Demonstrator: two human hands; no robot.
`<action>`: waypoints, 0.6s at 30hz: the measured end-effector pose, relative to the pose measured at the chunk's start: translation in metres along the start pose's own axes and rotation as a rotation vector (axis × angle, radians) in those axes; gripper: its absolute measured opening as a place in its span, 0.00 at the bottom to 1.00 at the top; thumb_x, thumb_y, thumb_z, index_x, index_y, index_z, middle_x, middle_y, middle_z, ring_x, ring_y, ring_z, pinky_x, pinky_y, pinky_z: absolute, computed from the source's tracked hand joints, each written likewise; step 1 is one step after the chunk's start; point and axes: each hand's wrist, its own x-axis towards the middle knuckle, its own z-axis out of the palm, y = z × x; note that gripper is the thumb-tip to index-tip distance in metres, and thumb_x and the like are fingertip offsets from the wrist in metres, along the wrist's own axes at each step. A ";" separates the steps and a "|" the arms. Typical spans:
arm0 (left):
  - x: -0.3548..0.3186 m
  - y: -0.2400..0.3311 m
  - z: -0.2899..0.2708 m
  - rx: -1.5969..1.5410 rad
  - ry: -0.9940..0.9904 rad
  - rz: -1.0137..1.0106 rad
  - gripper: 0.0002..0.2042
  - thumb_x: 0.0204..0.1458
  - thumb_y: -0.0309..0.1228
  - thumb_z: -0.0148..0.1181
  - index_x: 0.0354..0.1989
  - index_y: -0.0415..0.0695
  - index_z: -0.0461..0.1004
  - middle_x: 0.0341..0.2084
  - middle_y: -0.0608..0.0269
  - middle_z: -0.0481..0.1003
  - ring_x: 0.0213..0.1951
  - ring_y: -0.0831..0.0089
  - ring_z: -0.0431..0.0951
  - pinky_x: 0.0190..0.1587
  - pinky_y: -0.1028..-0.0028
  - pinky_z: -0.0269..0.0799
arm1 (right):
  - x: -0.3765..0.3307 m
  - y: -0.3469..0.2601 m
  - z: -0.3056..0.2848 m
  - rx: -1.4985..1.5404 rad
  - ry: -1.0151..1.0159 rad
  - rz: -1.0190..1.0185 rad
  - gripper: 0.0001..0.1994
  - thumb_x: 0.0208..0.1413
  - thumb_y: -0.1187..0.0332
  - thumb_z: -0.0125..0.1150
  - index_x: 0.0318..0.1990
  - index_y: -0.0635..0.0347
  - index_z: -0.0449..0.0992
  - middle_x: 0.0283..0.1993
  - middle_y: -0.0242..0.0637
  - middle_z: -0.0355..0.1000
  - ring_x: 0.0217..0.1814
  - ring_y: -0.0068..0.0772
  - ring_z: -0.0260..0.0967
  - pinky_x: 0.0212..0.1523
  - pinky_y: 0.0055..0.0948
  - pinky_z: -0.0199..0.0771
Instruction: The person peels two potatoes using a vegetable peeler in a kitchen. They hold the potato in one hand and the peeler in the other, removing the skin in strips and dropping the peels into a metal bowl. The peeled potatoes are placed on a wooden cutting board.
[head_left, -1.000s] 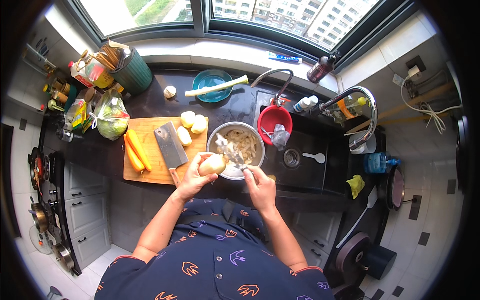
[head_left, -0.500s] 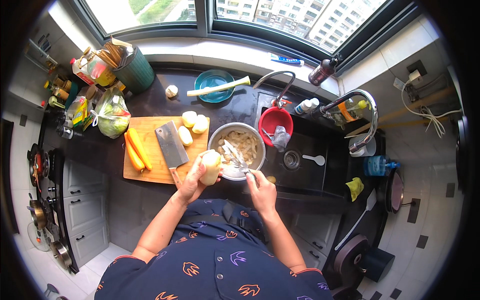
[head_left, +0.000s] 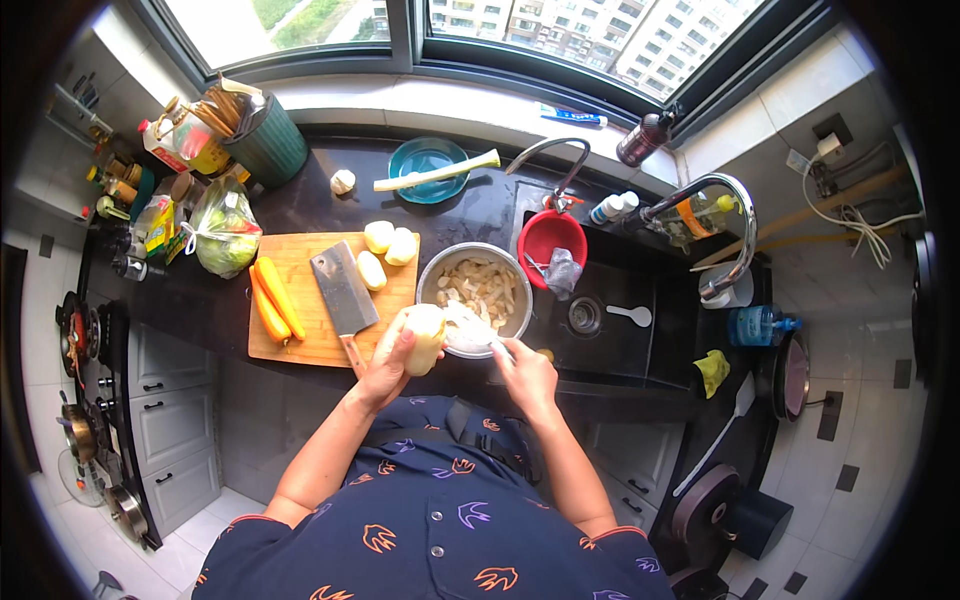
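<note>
My left hand (head_left: 385, 366) is wrapped around a pale yellow potato (head_left: 426, 345), held upright over the near left rim of the metal bowl (head_left: 524, 318). In my right hand (head_left: 529, 375) is a small knife (head_left: 470, 328), its shiny blade smeared by motion and glare and close against the potato's right side. Inside the bowl lie many potato peelings (head_left: 480, 285). The wooden cutting board (head_left: 290, 350) left of the bowl carries a cleaver (head_left: 343, 290), two peeled carrots (head_left: 278, 295) and several peeled potatoes (head_left: 378, 237). Part of the cleaver's handle is behind my left hand.
Right of the bowl is a dark sink (head_left: 625, 365) with a red basin (head_left: 551, 238), a white spoon (head_left: 629, 315) and a curved faucet (head_left: 745, 235). Behind the board stand a teal plate (head_left: 425, 155) with a scallion (head_left: 437, 172) across it, a garlic bulb (head_left: 343, 181) and a bagged vegetable (head_left: 222, 232).
The knife has swung from over the peelings toward the potato's side. My right hand has shifted slightly right and down, while my left hand still grips the potato in nearly the same place.
</note>
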 end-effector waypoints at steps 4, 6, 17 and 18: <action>0.009 -0.006 -0.009 -0.137 0.074 -0.114 0.29 0.67 0.54 0.44 0.63 0.42 0.62 0.46 0.54 0.75 0.42 0.69 0.77 0.45 0.70 0.75 | -0.009 0.001 -0.008 0.182 0.068 0.058 0.16 0.63 0.49 0.58 0.48 0.47 0.81 0.30 0.44 0.79 0.33 0.47 0.79 0.33 0.41 0.76; 0.014 -0.011 -0.012 -0.238 0.073 -0.180 0.28 0.67 0.54 0.42 0.62 0.42 0.64 0.46 0.55 0.75 0.41 0.70 0.77 0.41 0.71 0.76 | -0.013 -0.015 -0.017 0.332 0.099 0.005 0.15 0.63 0.53 0.59 0.48 0.49 0.81 0.29 0.43 0.78 0.31 0.45 0.79 0.31 0.38 0.75; 0.009 -0.011 0.003 -0.161 0.063 -0.127 0.24 0.68 0.51 0.43 0.60 0.44 0.64 0.41 0.56 0.76 0.35 0.70 0.78 0.37 0.72 0.75 | -0.009 -0.028 -0.006 0.146 0.258 -0.313 0.12 0.60 0.55 0.61 0.45 0.47 0.81 0.31 0.41 0.79 0.32 0.44 0.79 0.28 0.39 0.75; 0.006 -0.009 -0.002 -0.176 0.007 -0.119 0.24 0.69 0.51 0.42 0.62 0.44 0.63 0.42 0.57 0.76 0.36 0.70 0.78 0.37 0.72 0.76 | -0.003 -0.019 -0.007 0.057 0.178 -0.214 0.12 0.61 0.54 0.60 0.45 0.46 0.81 0.32 0.42 0.79 0.33 0.46 0.79 0.30 0.41 0.75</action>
